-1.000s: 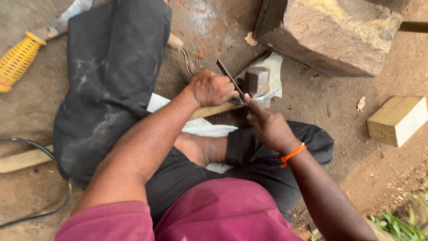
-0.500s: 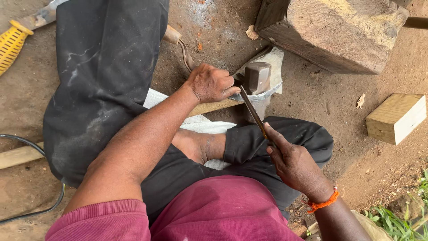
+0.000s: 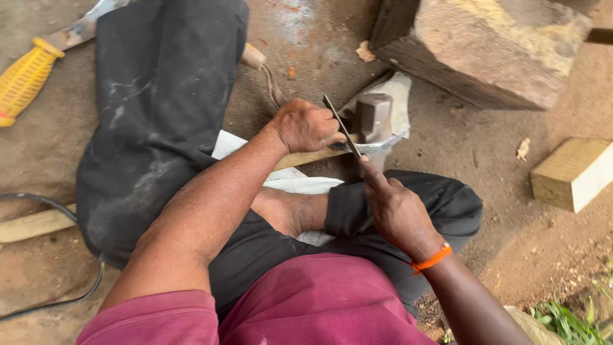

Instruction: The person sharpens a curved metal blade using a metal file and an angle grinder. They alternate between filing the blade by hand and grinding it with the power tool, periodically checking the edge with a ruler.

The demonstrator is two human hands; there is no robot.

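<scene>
Head view, looking down on a person seated on bare ground with the legs folded under the work. The left hand is closed in a fist around the near end of a wooden handle, pinning it flat so that the hammer head at its far end stays steady on a pale scrap of sheet; the handle runs across the lap, which appears to serve as a brace. The right hand, wearing an orange wristband, is clamped on the near end of a thin dark flat file, forefinger laid along its back, presumably to guide and press it. The file slants up and away from that hand, and its far portion crosses the handle just beside the left hand's knuckles, close to where handle meets head; whether it touches wood or metal there cannot be told. Around the work, a large rough wooden block lies beyond the hammer head, a small pale wood offcut lies well apart on the person's right, and a yellow-handled tool lies on the ground to the left. A black cable curves along the ground by the left leg, and a second wooden-handled tool shows partly from behind the knee.
</scene>
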